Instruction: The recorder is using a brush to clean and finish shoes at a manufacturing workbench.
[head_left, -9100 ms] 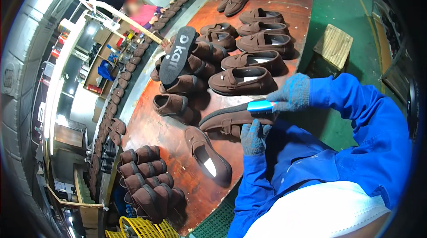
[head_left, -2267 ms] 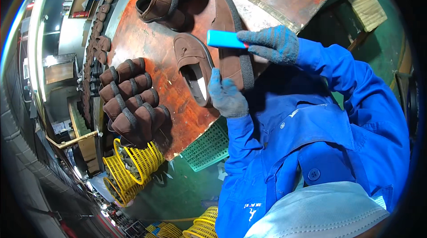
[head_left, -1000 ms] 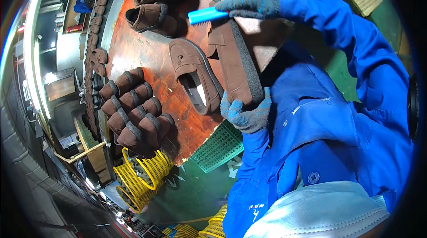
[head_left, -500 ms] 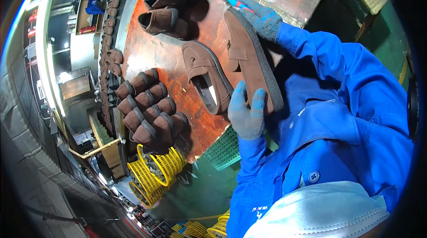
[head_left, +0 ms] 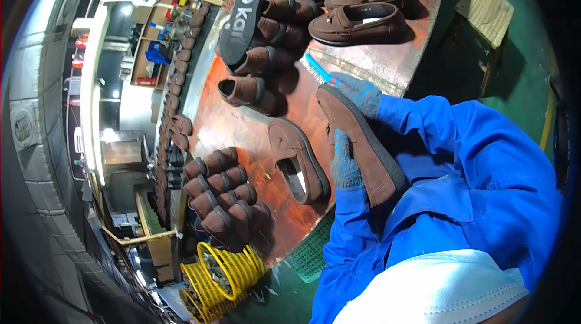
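Observation:
A brown loafer [head_left: 363, 148] is held up on its side before my chest, its dark sole edge turned toward me. My left hand [head_left: 347, 163], in a grey-and-blue work glove, is closed around the loafer at its opening; some of the fingers are hidden. By the toe, my gloved right hand [head_left: 362, 95] grips a blue brush [head_left: 316, 68] with pale bristles, and the bristle end points away from the loafer. Another brown loafer [head_left: 296, 160] stands on the worn reddish table [head_left: 242, 133], just left of the held one.
Several brown shoes [head_left: 221, 188] sit grouped at the table's near left. More loafers [head_left: 357, 21] line the far side, beside a shoe with its dark sole [head_left: 241, 21] showing. Yellow baskets [head_left: 227, 275] and a green crate [head_left: 310, 254] stand below the table edge. A wooden stool [head_left: 484, 12] is at right.
My left hand has shifted from the loafer's heel to its opening. The held loafer has come closer to my body. The view has shifted, showing more of the table's far side.

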The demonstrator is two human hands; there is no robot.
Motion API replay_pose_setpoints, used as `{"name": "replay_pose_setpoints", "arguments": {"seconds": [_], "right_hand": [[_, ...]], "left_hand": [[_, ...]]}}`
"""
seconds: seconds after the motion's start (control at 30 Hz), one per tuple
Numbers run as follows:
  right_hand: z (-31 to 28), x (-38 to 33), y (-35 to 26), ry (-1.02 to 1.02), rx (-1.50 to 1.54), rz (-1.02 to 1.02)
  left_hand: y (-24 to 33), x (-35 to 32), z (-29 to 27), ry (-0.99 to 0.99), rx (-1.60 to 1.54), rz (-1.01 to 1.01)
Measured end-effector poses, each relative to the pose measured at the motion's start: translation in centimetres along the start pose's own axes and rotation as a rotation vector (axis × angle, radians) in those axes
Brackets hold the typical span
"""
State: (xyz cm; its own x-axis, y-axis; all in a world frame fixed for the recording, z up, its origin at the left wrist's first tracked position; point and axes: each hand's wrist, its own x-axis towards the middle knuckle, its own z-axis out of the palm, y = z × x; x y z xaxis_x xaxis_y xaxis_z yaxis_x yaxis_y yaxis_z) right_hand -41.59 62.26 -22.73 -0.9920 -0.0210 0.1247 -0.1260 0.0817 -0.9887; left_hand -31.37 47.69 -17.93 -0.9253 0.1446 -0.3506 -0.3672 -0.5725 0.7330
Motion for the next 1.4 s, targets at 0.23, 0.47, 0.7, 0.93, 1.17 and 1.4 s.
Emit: {"name": "replay_pose_setpoints", "arguments": {"seconds": [0.23, 0.47, 0.7, 0.93, 1.17, 1.4], "right_hand": [[-4.6, -8.0, -5.1, 0.061, 0.353, 0.255], [-3.8, -13.0, -8.8, -0.186, 0.238, 0.143], [-4.0, -12.5, -9.9, -0.167, -0.034, 0.060], [-5.5, -1.6, -5.1, 0.235, -0.632, -0.993], [-5.3, -11.2, -10.5, -0.096, 0.105, 0.220], [-3.6, -14.3, -9.0, -0.111, -0.020, -0.068]], "left_hand": [[0.3, -1.9, 0.7, 0.084, 0.012, 0.171], [0.3, -2.5, 1.0, 0.122, 0.187, 0.363], [-0.2, -3.8, 2.3, 0.074, 0.549, 0.495], [-1.2, -4.4, 1.2, -0.074, 0.467, 0.298], [-0.2, -2.9, 0.5, -0.023, -0.112, 0.198], [0.5, -3.1, 2.2, -0.006, 0.169, 0.409]]}}
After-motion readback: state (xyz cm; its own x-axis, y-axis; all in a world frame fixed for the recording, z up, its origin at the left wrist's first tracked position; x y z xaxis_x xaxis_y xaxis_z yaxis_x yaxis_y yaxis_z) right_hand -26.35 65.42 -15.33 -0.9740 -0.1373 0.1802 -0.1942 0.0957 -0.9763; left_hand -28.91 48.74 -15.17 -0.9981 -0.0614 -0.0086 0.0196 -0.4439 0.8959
